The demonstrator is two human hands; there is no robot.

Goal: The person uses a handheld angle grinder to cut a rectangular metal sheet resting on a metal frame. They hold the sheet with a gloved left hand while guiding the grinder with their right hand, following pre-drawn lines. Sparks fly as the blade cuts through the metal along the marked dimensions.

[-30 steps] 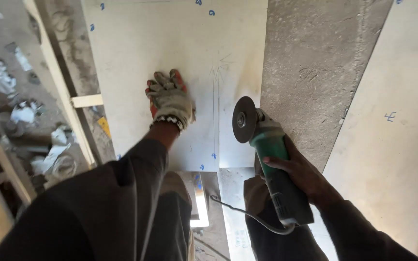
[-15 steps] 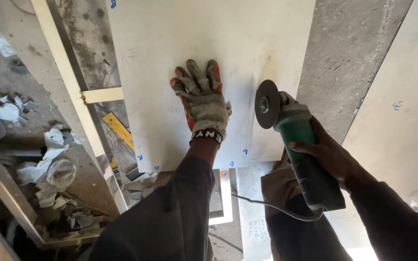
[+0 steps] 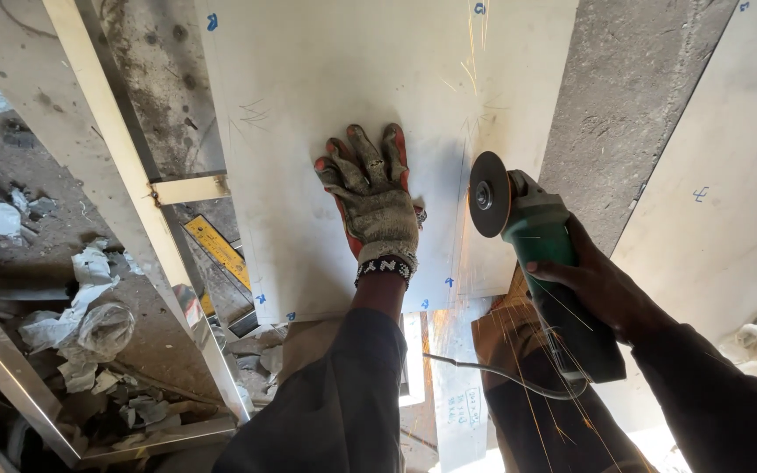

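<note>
Pale tile [image 3: 343, 96] with blue marks, gloved left hand [image 3: 377, 203] flat open, right hand [image 3: 602, 285] gripping green sparking grinder [image 3: 532, 241]

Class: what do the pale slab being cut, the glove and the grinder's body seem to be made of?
Slab: probably ceramic or stone tile, matte, thin straight edges. Glove on left hand: knitted fabric with red, rubbery-looking coating, soiled. Grinder in right hand: green moulded plastic, likely, dull sheen.

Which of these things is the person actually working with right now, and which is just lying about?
In use:
- large pale flat tile, being cut, sparks flying
- green angle grinder with round grey disc, in the bare right hand
- gloved left hand, pressed flat on the tile

Lying about:
- crumpled white paper scraps
- yellow spirit level
- pale metal frame bars
</note>
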